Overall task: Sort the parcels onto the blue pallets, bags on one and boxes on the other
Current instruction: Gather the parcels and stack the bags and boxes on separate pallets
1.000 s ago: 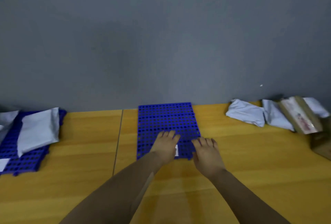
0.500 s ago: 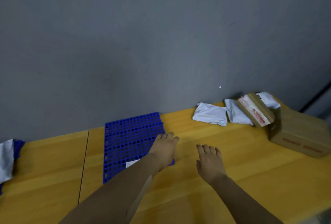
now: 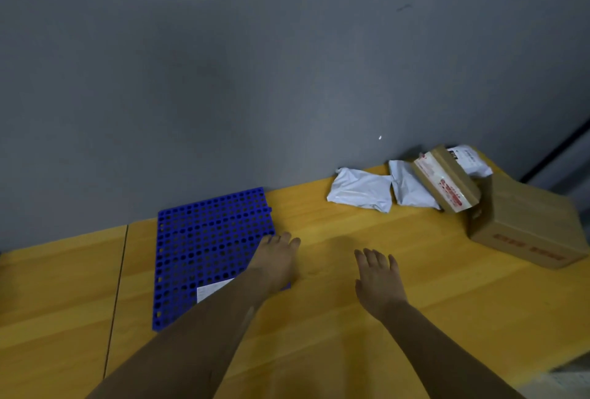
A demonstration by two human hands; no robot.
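A blue perforated pallet (image 3: 204, 239) lies on the wooden table with nothing on it but a white label near its front edge. My left hand (image 3: 276, 259) is open over the pallet's right edge, fingers straight. My right hand (image 3: 378, 274) hovers open over bare table to the right of the pallet. At the back right lie two white bags (image 3: 359, 192) (image 3: 410, 187). A small taped box (image 3: 447, 183) leans on a large cardboard box (image 3: 526, 226), and a third white bag (image 3: 469, 160) sits behind them.
The grey wall stands right behind the table (image 3: 319, 334). A seam in the tabletop (image 3: 116, 296) runs left of the pallet. The table's right edge and corner show at the far right, with floor beyond.
The view has swung right: the left pallet with bags has left the frame and the large box has come in. Both hands have shifted right off the middle pallet's front.
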